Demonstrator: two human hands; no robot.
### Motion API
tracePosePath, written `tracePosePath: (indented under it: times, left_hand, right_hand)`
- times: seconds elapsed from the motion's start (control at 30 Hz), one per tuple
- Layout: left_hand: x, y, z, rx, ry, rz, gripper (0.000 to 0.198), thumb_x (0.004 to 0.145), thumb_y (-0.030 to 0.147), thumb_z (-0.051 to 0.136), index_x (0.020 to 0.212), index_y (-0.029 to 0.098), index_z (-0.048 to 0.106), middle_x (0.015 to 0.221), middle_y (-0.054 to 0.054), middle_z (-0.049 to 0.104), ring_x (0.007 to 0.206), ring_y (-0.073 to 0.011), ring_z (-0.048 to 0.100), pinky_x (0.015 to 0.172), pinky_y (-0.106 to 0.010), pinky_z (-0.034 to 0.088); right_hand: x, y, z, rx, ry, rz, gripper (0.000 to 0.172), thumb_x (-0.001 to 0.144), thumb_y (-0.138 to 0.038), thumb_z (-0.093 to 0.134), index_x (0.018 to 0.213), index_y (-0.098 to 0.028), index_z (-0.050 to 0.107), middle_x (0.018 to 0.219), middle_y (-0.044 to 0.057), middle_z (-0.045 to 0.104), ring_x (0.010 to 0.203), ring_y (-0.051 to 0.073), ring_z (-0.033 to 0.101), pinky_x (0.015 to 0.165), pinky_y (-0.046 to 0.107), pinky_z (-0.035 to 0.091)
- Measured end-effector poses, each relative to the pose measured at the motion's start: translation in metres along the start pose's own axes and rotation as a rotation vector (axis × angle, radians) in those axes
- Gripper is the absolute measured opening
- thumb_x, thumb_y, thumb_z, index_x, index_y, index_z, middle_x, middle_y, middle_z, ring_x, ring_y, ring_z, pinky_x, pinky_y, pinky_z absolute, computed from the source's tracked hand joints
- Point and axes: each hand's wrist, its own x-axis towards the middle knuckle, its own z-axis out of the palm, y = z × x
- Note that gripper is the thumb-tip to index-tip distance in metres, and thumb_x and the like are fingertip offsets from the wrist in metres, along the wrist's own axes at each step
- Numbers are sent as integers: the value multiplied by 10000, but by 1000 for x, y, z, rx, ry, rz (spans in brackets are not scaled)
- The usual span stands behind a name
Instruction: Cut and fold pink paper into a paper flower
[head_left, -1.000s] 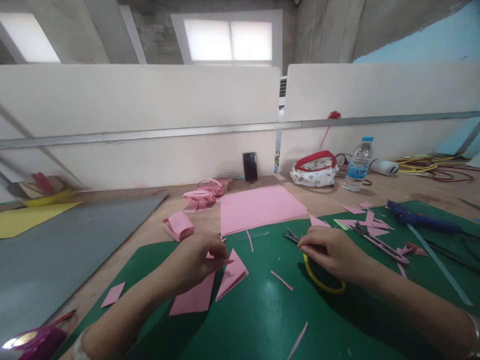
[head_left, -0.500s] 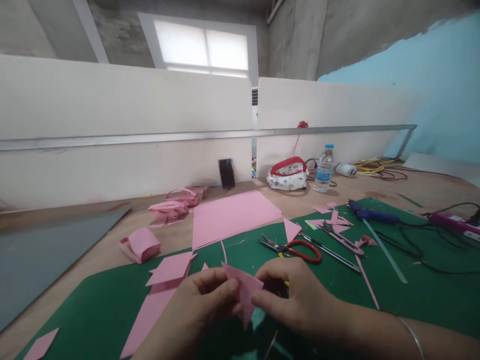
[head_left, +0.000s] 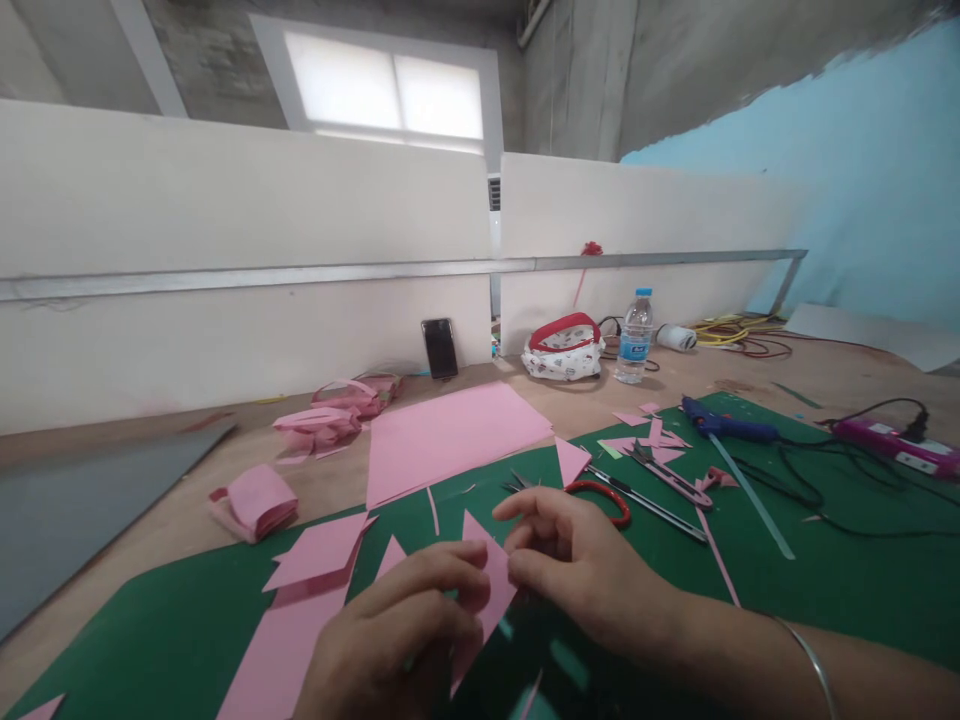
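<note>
— So, from the head camera, where's the pointed pink paper (head_left: 496,590)?
— Between my hands, over the green mat (head_left: 157,640), its long axis running roughly away from me; both hands are equally close.
— And your grip?
— My right hand (head_left: 570,555) curls loosely, forefinger apart from thumb, thumb at the paper's edge. My left hand (head_left: 412,615) overlaps it; whether it pinches, I can't tell.

There were two hands (head_left: 574,550) in play! The singles ran: one phone (head_left: 439,349), one upright bottle (head_left: 634,340), one pouch (head_left: 564,360), one glue gun (head_left: 739,428).
</note>
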Motion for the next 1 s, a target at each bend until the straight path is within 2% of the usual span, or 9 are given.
tracePosePath:
  times: [0.1, 0.2, 0.23, 0.3, 0.37, 0.47, 0.57, 0.8, 1.0]
  left_hand:
    - [0, 2, 1, 60, 76, -4, 307, 752, 48, 554, 721, 311, 708, 987, 35, 740, 986, -156, 672, 832, -180, 492]
    - [6, 6, -1, 24, 265, -293, 214, 767, 177, 599, 864, 316, 730, 1036, 0, 730, 992, -202, 658, 838, -242, 501]
    - [9, 8, -1, -41, 262, -437, 186, 751, 234, 642, 899, 300, 734, 1002, -15, 739, 959, -220, 666, 806, -256, 515]
    - [15, 9, -1, -209, 157, -680, 212, 686, 305, 726, 890, 254, 750, 891, -35, 759, 855, -239, 685, 710, -262, 532]
    - [18, 8, 1, -374, 78, -790, 159, 658, 306, 746, 786, 213, 766, 772, -44, 759, 758, -229, 677, 639, -252, 518]
    - [17, 6, 6, -528, 103, -834, 103, 643, 281, 750, 667, 181, 756, 662, -32, 726, 620, -160, 617, 556, -204, 466]
    - [14, 5, 10, -620, 132, -897, 126, 618, 286, 782, 653, 172, 742, 572, -1, 667, 492, -89, 526, 484, -166, 413]
    - [12, 8, 11, -851, 95, -1004, 224, 625, 357, 807, 674, 179, 679, 595, 0, 629, 529, -116, 559, 501, -217, 505]
    - [13, 8, 11, -774, 144, -1014, 231, 748, 401, 706, 761, 172, 688, 591, 8, 615, 455, -79, 502, 421, -161, 415]
  right_hand:
    - [3, 4, -2, -112, 19, -53, 301, 763, -42, 538, 1045, -147, 531, 689, -35, 591, 606, 108, 572, 597, 238, 459]
    - [1, 7, -4, -307, 29, -157, 301, 785, -55, 519, 1070, -149, 545, 706, -16, 622, 641, 126, 596, 631, 259, 465]
    - [0, 7, -4, -374, 31, -195, 307, 790, -61, 521, 1082, -151, 551, 712, -11, 633, 652, 131, 603, 641, 262, 464]
    - [-3, 8, -5, -494, 25, -269, 322, 795, -75, 530, 1106, -152, 563, 725, 0, 651, 660, 138, 604, 643, 264, 460]
    - [-6, 7, -5, -591, 10, -351, 326, 794, -88, 537, 1112, -143, 583, 767, 25, 667, 690, 149, 604, 663, 271, 463]
    - [-8, 7, -4, -641, -3, -406, 300, 803, -124, 547, 1097, -127, 606, 824, 53, 675, 722, 157, 602, 682, 271, 468]
    - [-7, 8, -4, -626, 14, -327, 253, 802, -157, 579, 1049, -136, 630, 743, 21, 657, 633, 132, 573, 603, 242, 444]
    - [-2, 8, -2, -519, -45, -197, 217, 757, -114, 614, 965, -148, 663, 698, 0, 633, 620, 120, 551, 577, 225, 427]
    - [1, 7, -4, -268, -83, -19, 222, 741, -83, 609, 958, -128, 620, 659, -32, 555, 584, 97, 507, 537, 211, 394]
